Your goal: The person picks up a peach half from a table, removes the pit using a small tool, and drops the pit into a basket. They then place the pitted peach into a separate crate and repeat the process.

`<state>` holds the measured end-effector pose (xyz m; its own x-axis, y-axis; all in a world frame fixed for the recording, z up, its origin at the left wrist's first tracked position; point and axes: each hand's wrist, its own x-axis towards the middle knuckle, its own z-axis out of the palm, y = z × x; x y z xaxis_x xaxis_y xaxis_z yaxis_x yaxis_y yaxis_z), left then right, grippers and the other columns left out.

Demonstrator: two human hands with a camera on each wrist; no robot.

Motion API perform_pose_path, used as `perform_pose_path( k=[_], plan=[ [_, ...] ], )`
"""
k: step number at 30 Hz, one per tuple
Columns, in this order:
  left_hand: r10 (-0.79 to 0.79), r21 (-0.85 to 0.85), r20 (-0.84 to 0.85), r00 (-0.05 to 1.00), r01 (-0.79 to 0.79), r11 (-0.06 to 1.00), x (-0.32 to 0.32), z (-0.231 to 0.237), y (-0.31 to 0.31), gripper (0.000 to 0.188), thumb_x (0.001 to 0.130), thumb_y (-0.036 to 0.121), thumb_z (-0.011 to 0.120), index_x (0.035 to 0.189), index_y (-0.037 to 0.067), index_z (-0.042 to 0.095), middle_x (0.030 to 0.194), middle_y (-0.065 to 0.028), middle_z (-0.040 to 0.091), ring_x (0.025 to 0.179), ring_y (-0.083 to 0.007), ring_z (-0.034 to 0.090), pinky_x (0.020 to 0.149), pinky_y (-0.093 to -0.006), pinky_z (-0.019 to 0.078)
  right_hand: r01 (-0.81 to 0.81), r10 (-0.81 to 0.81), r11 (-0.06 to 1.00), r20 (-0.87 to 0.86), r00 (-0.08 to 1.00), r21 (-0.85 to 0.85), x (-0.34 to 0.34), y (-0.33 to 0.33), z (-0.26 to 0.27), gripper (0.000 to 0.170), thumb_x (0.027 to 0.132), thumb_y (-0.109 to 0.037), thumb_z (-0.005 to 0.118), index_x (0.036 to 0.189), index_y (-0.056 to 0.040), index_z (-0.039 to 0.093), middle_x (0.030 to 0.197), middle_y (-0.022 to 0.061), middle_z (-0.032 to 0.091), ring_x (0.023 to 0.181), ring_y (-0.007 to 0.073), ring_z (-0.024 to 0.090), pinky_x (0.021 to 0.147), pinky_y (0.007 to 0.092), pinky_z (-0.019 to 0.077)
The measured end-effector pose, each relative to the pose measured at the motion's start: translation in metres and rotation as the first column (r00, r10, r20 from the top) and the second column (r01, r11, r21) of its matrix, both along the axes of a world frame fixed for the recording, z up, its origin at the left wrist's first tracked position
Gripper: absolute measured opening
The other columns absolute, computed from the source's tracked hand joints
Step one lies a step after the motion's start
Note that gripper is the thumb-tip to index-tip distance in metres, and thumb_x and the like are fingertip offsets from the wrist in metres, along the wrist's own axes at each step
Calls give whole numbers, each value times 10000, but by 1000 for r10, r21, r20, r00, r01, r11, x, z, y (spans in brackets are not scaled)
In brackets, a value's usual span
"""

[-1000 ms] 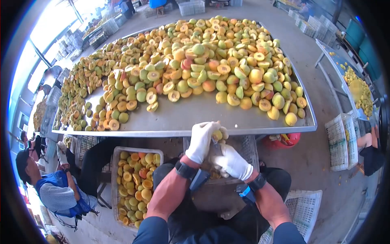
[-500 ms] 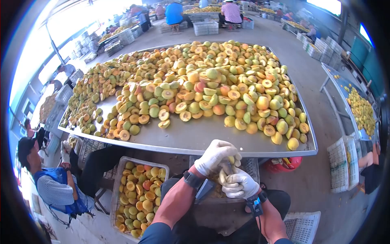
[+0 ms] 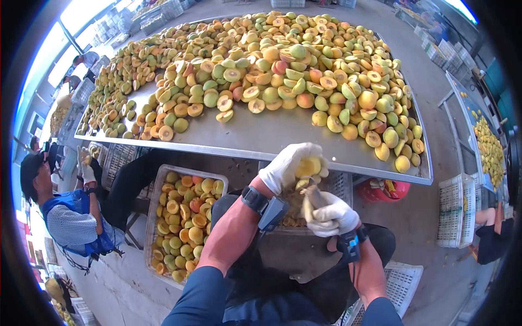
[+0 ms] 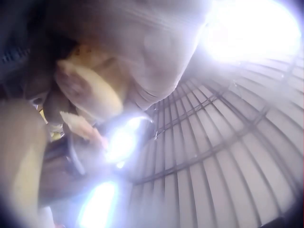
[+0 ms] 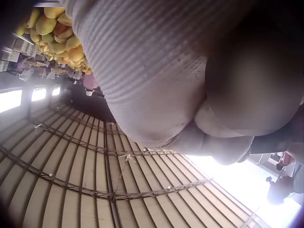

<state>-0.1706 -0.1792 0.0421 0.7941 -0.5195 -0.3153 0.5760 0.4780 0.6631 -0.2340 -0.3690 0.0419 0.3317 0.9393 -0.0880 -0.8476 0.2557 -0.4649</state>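
Observation:
Both hands wear pale gloves over a crate (image 3: 342, 187) below the table's front edge. The left hand (image 3: 288, 167) curls round a yellow cut fruit (image 3: 308, 167), its face turned up. In the left wrist view a pale cut fruit (image 4: 90, 90) lies under the gloved fingers, with a thin strip (image 4: 81, 129) beside it. The right hand (image 3: 333, 215) is curled just right of and below the left, gripping a tool whose tip is close to the fruit; most of the tool is hidden. The right wrist view has the glove (image 5: 147, 76) filling the upper part.
A metal table (image 3: 261, 130) bears a heap of halved fruit (image 3: 239, 70). At lower left stands a crate of fruit (image 3: 182, 228), with a seated person (image 3: 81, 217) beyond it. A red basin (image 3: 399, 190) and white crates (image 3: 457, 212) are on the right.
The hands have drawn slightly apart, the right one lower, and the fruit in the left hand shows more of its yellow surface. The head view has tilted down since half a second ago.

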Motion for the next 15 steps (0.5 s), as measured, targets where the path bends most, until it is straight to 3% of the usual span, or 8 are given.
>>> perform_pose_path(
  k=[4, 5, 6, 7, 8, 10, 12, 15],
  plan=[
    [143, -37, -56, 988, -145, 989, 0, -2, 12, 315, 935, 250, 553, 1099, -7, 631, 905, -136, 665, 755, -230, 644, 639, -339, 558, -6, 7, 1000, 81, 997, -21, 1, -28, 0, 190, 918, -105, 640, 978, 65, 578, 541, -15, 419, 391, 38, 355, 337, 221, 261],
    [182, -43, 60, 981, -179, 983, -2, -4, 15, 322, 941, 257, 555, 1121, 1, 632, 915, -119, 662, 774, -211, 638, 652, -330, 556, 195, -162, 934, 134, 978, -298, -3, -35, -14, 165, 912, -105, 625, 971, 45, 589, 560, -18, 434, 408, 39, 369, 352, 223, 275],
    [227, -42, 174, 958, -223, 974, -10, -9, 23, 330, 948, 263, 556, 1144, 9, 633, 925, -103, 658, 793, -193, 633, 666, -320, 555, 370, -284, 763, 239, 928, -530, -8, -36, -28, 143, 906, -104, 611, 965, 26, 599, 579, -21, 449, 425, 41, 383, 367, 225, 289],
    [276, 113, 312, 909, -324, 939, -26, 2, 32, 319, 947, 259, 578, 1140, 12, 634, 924, -82, 656, 797, -168, 628, 679, -306, 548, 372, -53, 636, 442, 895, -676, -6, -22, -20, 133, 896, -109, 594, 962, 6, 606, 595, -26, 463, 438, 40, 392, 380, 224, 302],
    [287, 263, 439, 851, -428, 865, -43, 20, 41, 309, 947, 256, 600, 1136, 14, 636, 923, -60, 654, 800, -144, 623, 692, -292, 541, 427, 214, 494, 582, 785, -757, -4, -9, -8, 129, 885, -113, 576, 958, -13, 612, 610, -32, 477, 451, 39, 402, 394, 224, 314],
    [395, 319, 552, 734, -624, 713, -85, 26, 64, 293, 935, 242, 652, 1111, 8, 644, 919, -25, 647, 817, -97, 605, 696, -261, 514, 359, 323, 487, 546, 773, -796, -10, -6, -21, 135, 850, -102, 577, 947, -13, 606, 627, -19, 522, 426, 59, 442, 386, 237, 350],
    [463, 399, 663, 588, -801, 446, -142, 16, 101, 266, 933, 237, 674, 1053, 1, 662, 898, -2, 643, 783, -80, 581, 683, -241, 481, 335, 402, 492, 551, 731, -804, -17, 2, -23, 132, 852, -99, 574, 947, -13, 607, 625, -12, 523, 430, 55, 438, 384, 235, 350],
    [476, 733, 604, 639, -680, -17, -225, -11, 164, 305, 923, 322, 664, 964, 21, 689, 825, -86, 671, 761, -173, 644, 697, -321, 507, 334, 454, 445, 531, 716, -831, -17, 9, -31, 126, 863, -116, 573, 929, -13, 603, 624, -6, 519, 442, 59, 447, 391, 224, 367]
  ],
)
